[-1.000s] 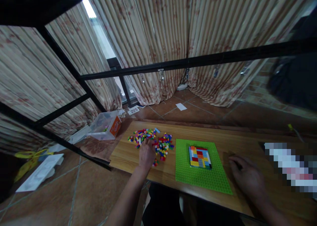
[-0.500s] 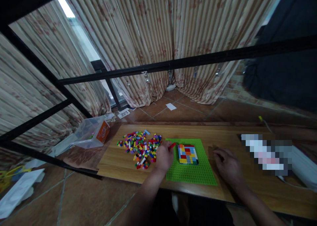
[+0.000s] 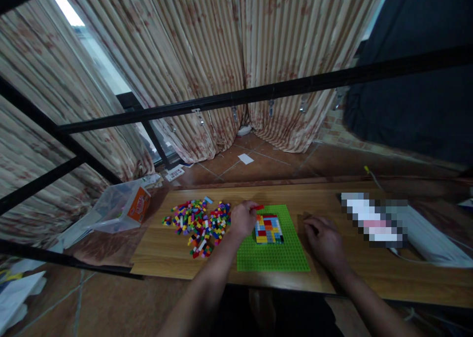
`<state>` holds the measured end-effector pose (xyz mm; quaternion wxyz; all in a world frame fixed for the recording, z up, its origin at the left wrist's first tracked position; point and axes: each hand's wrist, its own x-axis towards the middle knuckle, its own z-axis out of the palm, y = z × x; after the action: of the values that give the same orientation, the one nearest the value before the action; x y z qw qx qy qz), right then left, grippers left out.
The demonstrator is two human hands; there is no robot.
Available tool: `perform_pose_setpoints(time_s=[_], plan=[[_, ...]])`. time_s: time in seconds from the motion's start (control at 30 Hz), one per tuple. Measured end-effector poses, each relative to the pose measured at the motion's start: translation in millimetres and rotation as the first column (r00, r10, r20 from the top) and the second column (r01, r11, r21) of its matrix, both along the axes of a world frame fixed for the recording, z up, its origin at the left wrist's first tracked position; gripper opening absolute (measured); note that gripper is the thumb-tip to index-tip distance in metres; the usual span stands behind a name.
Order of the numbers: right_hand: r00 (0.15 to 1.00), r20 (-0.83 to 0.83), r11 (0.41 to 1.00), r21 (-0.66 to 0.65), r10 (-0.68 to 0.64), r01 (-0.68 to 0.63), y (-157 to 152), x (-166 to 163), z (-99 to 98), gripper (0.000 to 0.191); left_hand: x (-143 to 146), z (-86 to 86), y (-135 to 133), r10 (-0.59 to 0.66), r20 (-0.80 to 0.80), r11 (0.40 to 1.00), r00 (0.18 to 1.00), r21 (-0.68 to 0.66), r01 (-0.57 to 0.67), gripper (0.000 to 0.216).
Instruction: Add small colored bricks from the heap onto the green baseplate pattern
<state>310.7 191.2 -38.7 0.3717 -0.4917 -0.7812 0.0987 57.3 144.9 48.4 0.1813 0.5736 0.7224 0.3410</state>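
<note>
The left hand is pinching a small red brick between fingertips and thumb, and is holding it over the far left corner of the green baseplate. The brick's long axis is running left to right, roughly in line with the far edge of the multicoloured brick panel that is sitting on the plate. That panel is lying just to the right of the left hand and slightly nearer, and the red brick is hovering just beyond the panel's far edge, so this hand is much the closer of the two to it.

The right hand is resting palm down on the wooden tabletop just off the plate's right edge, fingers loosely curled and holding nothing. It is lying clear of the panel.

To the left of the left hand, a loose heap of small coloured bricks is spreading across the wood. Farther left, off the table's corner, a clear plastic box is lying tilted; its orange label is carrying print too small to read. A white slip on the floor near it is showing a dark printed code, also illegible. No other writing can be made out.
</note>
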Motion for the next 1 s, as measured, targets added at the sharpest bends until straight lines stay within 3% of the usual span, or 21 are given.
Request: perform_pose_setpoints(time_s=[0.2, 0.3, 0.37, 0.47, 0.57, 0.67, 0.77, 0.9, 1.0], plan=[[1.000, -0.029, 1.000, -0.017, 0.001, -0.001, -1, 3, 0.5, 0.026, -8, -16.2, -13, 0.081, 0.167, 0.995, 0.983, 0.037, -0.089, 0.026], [0.997, -0.080, 0.998, -0.060, 0.021, -0.026, -4, -3, 10.6, 0.027, -7, -26.4, -29, 0.154, 0.262, 0.984, 0.953, 0.051, -0.173, 0.022], [0.992, -0.095, 0.991, -0.097, 0.084, -0.093, -7, -17, 24.6, 0.028, -5, -31.2, -38, 0.186, 0.315, 0.976, 0.931, 0.049, -0.212, 0.021], [0.954, -0.069, 0.950, -0.094, 0.292, -0.298, -9, -51, 48.4, 0.026, 1, -33.0, -47, 0.207, 0.369, 0.970, 0.906, 0.040, -0.238, 0.023], [0.915, -0.009, 0.910, -0.098, 0.404, -0.403, -6, -86, 60.6, 0.026, 9, -29.9, -57, 0.207, 0.391, 0.970, 0.897, 0.035, -0.239, 0.025], [0.875, 0.069, 0.873, -0.138, 0.479, -0.467, 1, -105, 57.7, 0.023, 14, -27.1, -70, 0.155, 0.395, 0.984, 0.906, 0.019, -0.176, 0.030], [0.848, 0.090, 0.845, -0.189, 0.522, -0.500, 6, -109, 51.0, 0.021, 14, -25.7, -81, 0.033, 0.355, 0.999, 0.934, -0.033, -0.023, 0.041], [0.840, 0.034, 0.821, -0.239, 0.541, -0.519, 11, -106, 48.2, 0.022, 10, -21.7, -81, -0.166, 0.248, 0.981, 0.954, -0.061, 0.187, 0.051], [0.836, -0.037, 0.803, -0.259, 0.548, -0.537, 12, -107, 46.9, 0.022, 8, -17.3, -77, -0.249, 0.157, 0.962, 0.956, -0.078, 0.263, 0.054]])
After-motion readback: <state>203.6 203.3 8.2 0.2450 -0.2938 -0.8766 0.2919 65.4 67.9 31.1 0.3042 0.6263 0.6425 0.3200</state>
